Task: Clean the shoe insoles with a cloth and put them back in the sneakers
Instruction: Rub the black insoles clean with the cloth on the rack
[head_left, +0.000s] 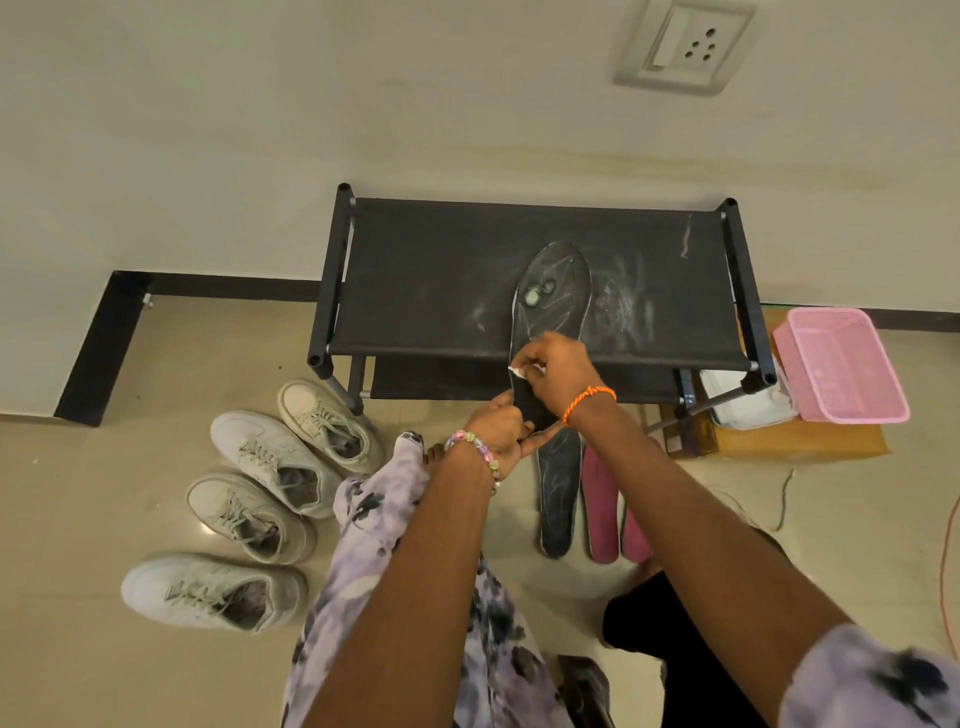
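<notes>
— Holding what, exactly? The left hand (501, 428) grips the heel end of a long black foam insole (550, 299), fingers curled round its edge.

— And the right hand (553, 371)?

— It pinches a small white cloth (519, 371) against the middle of that insole, fingers bent round the wad. The insole's toe end lies on the black fabric top of a low metal-framed shoe rack (441, 270), smeared with pale chalky marks.

— Where are the other insoles?

— On the beige tiled floor (130, 364) just below the hands: a second black insole (558, 493), and beside it two pink insoles (600, 512) lying side by side.

— And the sneakers?

— Four white lace-up sneakers (270, 462) stand in a rough row on the floor to the person's left. A pink plastic basket (839, 364) sits at the right of the rack.
</notes>
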